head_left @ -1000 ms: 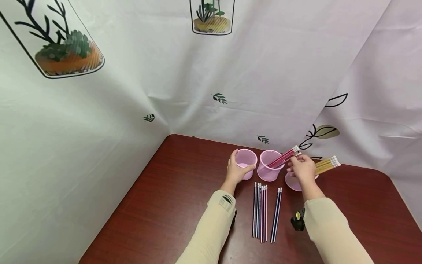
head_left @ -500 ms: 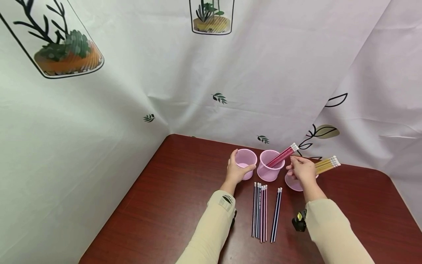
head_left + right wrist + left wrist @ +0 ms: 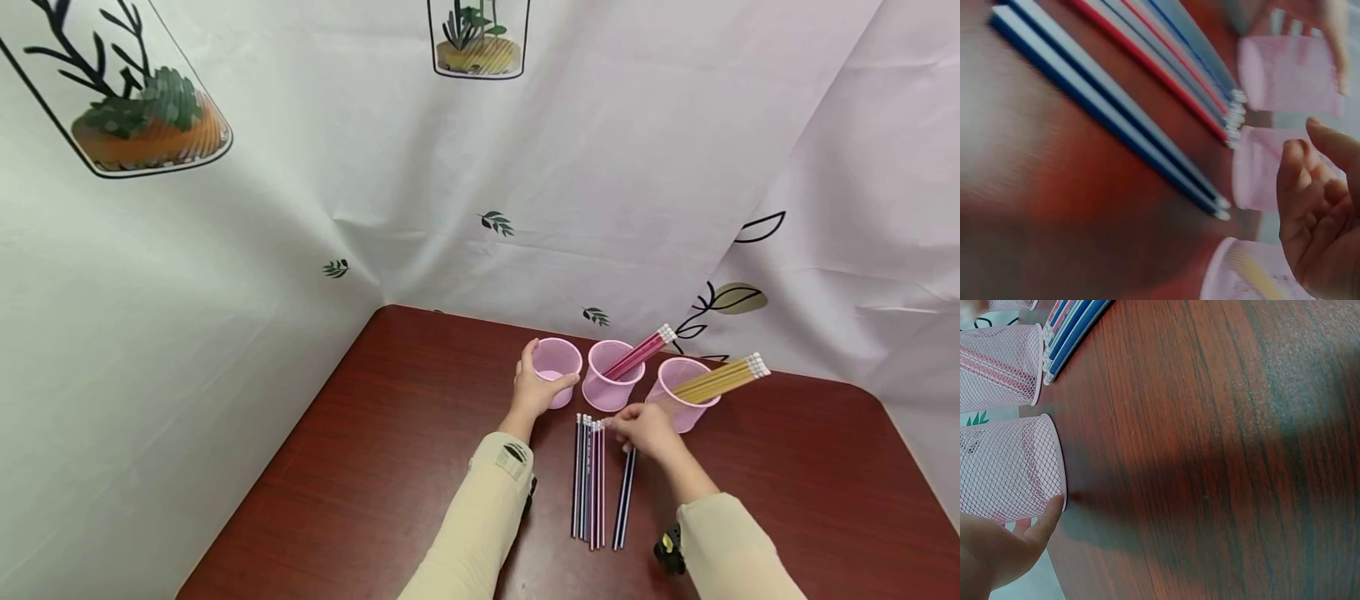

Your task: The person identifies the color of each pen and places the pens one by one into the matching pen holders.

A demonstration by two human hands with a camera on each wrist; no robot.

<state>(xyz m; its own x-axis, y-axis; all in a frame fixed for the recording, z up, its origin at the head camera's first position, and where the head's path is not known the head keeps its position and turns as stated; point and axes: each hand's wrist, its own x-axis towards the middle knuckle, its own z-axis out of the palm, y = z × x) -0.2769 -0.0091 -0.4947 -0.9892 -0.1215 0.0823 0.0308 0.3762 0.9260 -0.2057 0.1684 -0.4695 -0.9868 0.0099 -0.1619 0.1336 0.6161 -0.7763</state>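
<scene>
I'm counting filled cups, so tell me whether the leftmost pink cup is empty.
Empty: looking into the leftmost cup, the head view shows only bare pink walls and bottom.

Tabletop (image 3: 360, 450): wood-grained, smooth, glossy. Cups (image 3: 1010, 469): open mesh, smooth-rimmed; metal or plastic, I can't tell. Pencils (image 3: 593, 492): smooth, shiny-sided. I read the backdrop (image 3: 420, 167) as wrinkled matt cloth; sleeves (image 3: 472, 508), likewise matt.

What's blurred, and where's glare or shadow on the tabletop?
Right wrist: soft throughout, the separate blue pencils smeared, pale glare at left on the tabletop. Left wrist: crisper, broad dark shadow beside the held pink cup, bluish sheen upper right. Head: mostly sharp.
</scene>
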